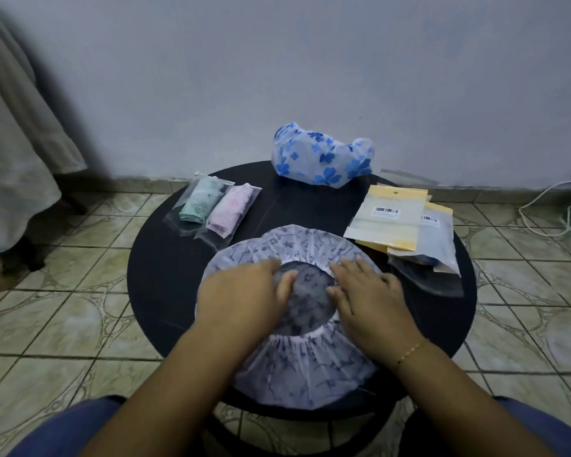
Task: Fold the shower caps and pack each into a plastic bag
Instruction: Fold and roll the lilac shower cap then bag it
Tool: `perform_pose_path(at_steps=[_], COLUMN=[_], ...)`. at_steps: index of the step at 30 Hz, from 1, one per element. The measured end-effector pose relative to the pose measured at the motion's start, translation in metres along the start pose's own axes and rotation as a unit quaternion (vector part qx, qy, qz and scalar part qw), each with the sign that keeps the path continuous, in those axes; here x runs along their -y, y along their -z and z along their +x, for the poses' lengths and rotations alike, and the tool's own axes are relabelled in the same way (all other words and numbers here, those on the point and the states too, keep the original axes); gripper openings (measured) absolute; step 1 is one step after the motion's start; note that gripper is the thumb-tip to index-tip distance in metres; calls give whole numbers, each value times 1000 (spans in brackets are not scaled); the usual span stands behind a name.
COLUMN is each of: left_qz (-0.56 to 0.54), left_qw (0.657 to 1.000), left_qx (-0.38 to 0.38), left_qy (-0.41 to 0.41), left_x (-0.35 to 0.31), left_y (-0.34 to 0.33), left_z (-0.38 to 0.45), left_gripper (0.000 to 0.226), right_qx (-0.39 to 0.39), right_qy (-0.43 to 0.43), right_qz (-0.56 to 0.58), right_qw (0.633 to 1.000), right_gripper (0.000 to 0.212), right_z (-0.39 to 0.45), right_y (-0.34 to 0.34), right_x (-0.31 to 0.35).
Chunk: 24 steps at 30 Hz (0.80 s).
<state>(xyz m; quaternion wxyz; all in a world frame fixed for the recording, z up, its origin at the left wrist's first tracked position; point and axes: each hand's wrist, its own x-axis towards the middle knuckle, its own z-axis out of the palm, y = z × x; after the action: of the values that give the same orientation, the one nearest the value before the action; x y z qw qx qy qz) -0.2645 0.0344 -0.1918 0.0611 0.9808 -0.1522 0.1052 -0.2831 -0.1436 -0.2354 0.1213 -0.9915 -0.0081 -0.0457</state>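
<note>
**Cap spread flat, the fold not yet begun — where it could slip**

The purple-patterned shower cap (287, 367) lies open-side up on the near half of the round black worktop (155, 275), its elastic rim forming a ring around the dark centre. Both hands press it flat with straight, relaxed fingers: the left hand (241, 291) rests on the left of the ring with its thumb inside the opening, and the right hand (366, 291) mirrors it on the right. Neither is gripping anything.

The likely trouble is the material. This thin, slick plastic probably springs back once the pressure comes off, and the gathered elastic will pull any fold out of line — a lopsided fold makes a bundle too fat for its bag. The cap's near edge reaches the worktop's rim, so a careless sweep could drag it off onto the tiled floor.

The stack of empty bags (406, 222) lies just beside the cap's right edge; the right hand could knock them while folding. Two packed caps (211, 209) lie to the far left, apart from the work. The blue-flowered cap (320, 156) waits at the far edge, loosely heaped and light enough to roll off if the worktop is jolted.
</note>
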Motion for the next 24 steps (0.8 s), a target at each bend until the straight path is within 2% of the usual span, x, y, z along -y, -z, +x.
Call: perform_pose_path(at_steps=[2, 3, 5, 7, 10, 16, 20, 22, 24], left_qz=[-58, -90, -129, -141, -107, -53, -74, -127, -156], left_qw=[994, 989, 980, 978, 983, 983, 979, 977, 980], left_qx=[-81, -89, -82, -29, 90, 174, 187, 167, 116], left_qy=[-50, -81, -130, -152, -122, -32, -20, -23, -34], left_x=[13, 19, 29, 29, 28, 32, 29, 27, 27], left_y=[-11, -20, -41, -60, -77, -79, -74, -68, -59], left_z=[18, 29, 48, 59, 63, 63, 61, 57, 53], left_gripper=[38, 37, 33, 33, 47, 55, 56, 53, 48], right_qx=[-60, -78, -68, -4, 85, 96, 93, 64, 5], right_qy=[-17, -27, -42, -65, -102, -75, -31, -30, -33], right_qz=[23, 34, 48, 61, 39, -6, 20, 84, 122], right_qw=[998, 996, 996, 996, 990, 992, 995, 994, 992], right_gripper=[61, 62, 62, 61, 77, 99, 97, 86, 70], right_z=[-2, -4, -8, -12, -14, -10, -2, -1, -3], right_y=[5, 6, 5, -2, -12, -16, -11, -5, 1], right_x=[4, 7, 17, 23, 22, 8, -4, -8, -13])
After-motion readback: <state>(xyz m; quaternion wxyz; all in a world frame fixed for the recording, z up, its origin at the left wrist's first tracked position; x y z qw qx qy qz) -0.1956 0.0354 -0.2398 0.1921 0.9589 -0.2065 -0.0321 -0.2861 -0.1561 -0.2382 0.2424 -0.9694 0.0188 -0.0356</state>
